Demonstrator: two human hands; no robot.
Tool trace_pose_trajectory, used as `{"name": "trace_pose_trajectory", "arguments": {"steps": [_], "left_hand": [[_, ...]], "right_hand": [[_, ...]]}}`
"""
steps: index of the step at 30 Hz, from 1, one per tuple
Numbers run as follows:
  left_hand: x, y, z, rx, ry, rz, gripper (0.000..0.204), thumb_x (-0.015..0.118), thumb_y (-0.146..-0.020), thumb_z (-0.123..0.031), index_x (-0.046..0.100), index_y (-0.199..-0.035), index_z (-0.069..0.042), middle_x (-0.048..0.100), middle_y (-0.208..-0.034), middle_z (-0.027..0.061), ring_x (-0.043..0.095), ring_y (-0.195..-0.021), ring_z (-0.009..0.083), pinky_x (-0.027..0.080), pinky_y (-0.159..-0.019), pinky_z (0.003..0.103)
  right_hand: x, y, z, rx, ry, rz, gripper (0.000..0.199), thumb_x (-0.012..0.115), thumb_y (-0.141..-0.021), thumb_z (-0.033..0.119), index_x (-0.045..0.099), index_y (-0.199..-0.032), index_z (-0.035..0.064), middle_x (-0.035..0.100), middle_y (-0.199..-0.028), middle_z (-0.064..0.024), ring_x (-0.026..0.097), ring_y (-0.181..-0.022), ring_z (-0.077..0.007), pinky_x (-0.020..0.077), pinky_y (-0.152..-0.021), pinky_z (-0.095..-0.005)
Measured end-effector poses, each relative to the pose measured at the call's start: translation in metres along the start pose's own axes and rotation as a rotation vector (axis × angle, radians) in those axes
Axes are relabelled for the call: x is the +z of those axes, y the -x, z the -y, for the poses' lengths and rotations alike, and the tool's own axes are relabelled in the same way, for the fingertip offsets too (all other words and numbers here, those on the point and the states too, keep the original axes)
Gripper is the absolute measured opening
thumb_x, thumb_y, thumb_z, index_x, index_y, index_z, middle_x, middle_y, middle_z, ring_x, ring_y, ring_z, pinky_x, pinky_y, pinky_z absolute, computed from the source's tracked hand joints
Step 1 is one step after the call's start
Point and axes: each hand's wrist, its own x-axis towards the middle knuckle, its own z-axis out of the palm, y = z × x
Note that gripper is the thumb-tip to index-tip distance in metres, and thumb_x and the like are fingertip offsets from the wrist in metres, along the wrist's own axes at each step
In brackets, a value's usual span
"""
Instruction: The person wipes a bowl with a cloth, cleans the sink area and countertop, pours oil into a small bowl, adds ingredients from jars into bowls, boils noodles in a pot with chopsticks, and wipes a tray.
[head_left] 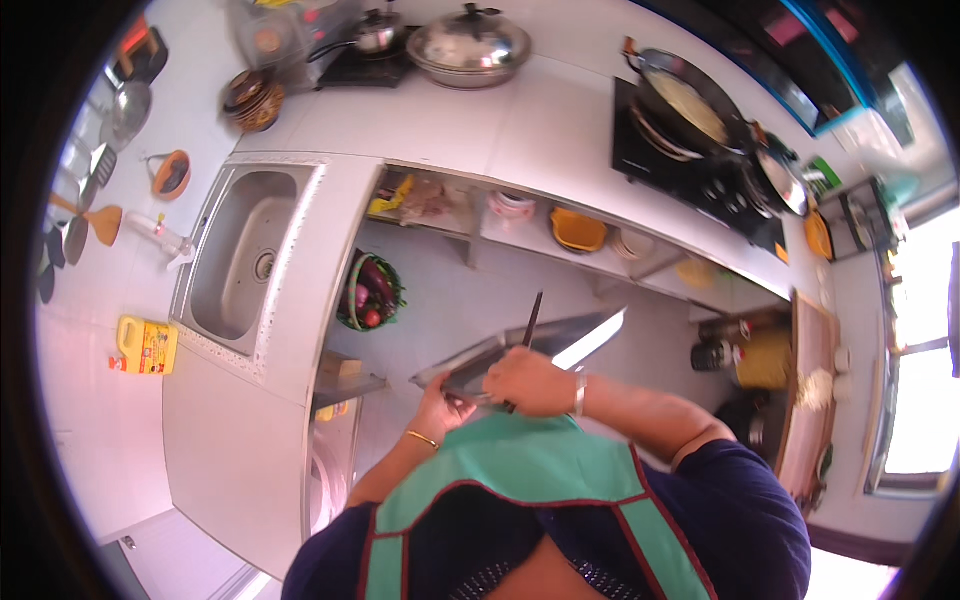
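Observation:
In front of my apron (pixel 510 460) a shallow metal tray (pixel 490 345) is held tilted, with a bright glare along its right side. My left hand (pixel 438 415) grips the tray's near left edge, thumb on top. Over the tray's near side, my right hand (pixel 530 382) is closed around a slim dark tool (pixel 535 315) that points up and away from me. The tool's exact kind cannot be made out. My right fingers cover part of the tray, and its lower side is hidden.
A counter (pixel 440 125) wraps around me, with a sink (pixel 245 265) at left. On the cooktop (pixel 640 140) at right stands a black wok (pixel 685 105). Below are a shelf with a yellow basket (pixel 578 230) and a basket of vegetables (pixel 370 290). A yellow jug (pixel 147 345) stands far left.

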Motion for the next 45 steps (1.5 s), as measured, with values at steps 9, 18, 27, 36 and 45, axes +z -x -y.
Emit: {"name": "trace_pose_trajectory", "arguments": {"steps": [9,18,27,36,45], "left_hand": [[0.201,0.212,0.043,0.214,-0.248,0.419,0.020,0.051,-0.085,-0.023,0.056,-0.091,-0.004,0.061,-0.078,0.0073,0.060,-0.073,0.0200,0.052,-0.084,0.040],[0.248,0.138,-0.022,0.648,-0.274,0.380,0.010,0.053,-0.078,-0.009,0.051,-0.087,-0.006,0.057,-0.090,0.0080,0.056,-0.082,0.0227,0.050,-0.083,0.045],[0.288,-0.006,-0.119,0.529,-0.052,0.201,0.012,0.050,-0.071,0.003,0.046,-0.082,0.001,0.051,-0.089,0.0147,0.054,-0.084,0.0301,0.048,-0.084,0.051],[0.332,-0.101,-0.147,0.416,-0.107,0.099,0.015,0.051,-0.070,0.004,0.048,-0.083,-0.001,0.051,-0.089,0.0142,0.054,-0.084,0.0308,0.048,-0.083,0.052],[0.353,-0.137,-0.141,0.230,-0.340,0.133,0.013,0.061,-0.080,-0.004,0.053,-0.089,-0.001,0.058,-0.087,0.0102,0.060,-0.083,0.0236,0.052,-0.085,0.042]], "right_hand": [[-0.189,0.152,0.074,0.003,0.146,-0.157,0.021,0.059,-0.066,0.006,0.051,-0.084,0.0062,0.051,-0.078,-0.0062,0.053,-0.079,-0.0258,0.0395,-0.075,-0.0341],[-0.118,0.129,-0.048,0.281,0.263,-0.327,0.026,0.053,-0.076,0.001,0.056,-0.101,0.0056,0.053,-0.111,-0.0096,0.044,-0.119,-0.0267,0.0318,-0.102,-0.0420],[-0.138,0.049,-0.120,0.460,0.234,-0.246,0.050,0.056,-0.068,-0.007,0.055,-0.116,0.0086,0.051,-0.123,-0.0082,0.042,-0.123,-0.0277,0.0337,-0.102,-0.0409],[-0.176,0.017,-0.154,0.469,0.316,-0.536,0.031,0.061,-0.073,0.006,0.058,-0.104,0.0078,0.056,-0.110,-0.0087,0.050,-0.113,-0.0259,0.0405,-0.094,-0.0414],[-0.179,0.024,-0.160,0.731,0.290,-0.656,0.023,0.067,-0.076,0.031,0.060,-0.079,0.0097,0.052,-0.086,-0.0052,0.055,-0.074,-0.0200,0.0496,-0.061,-0.0320]]}}
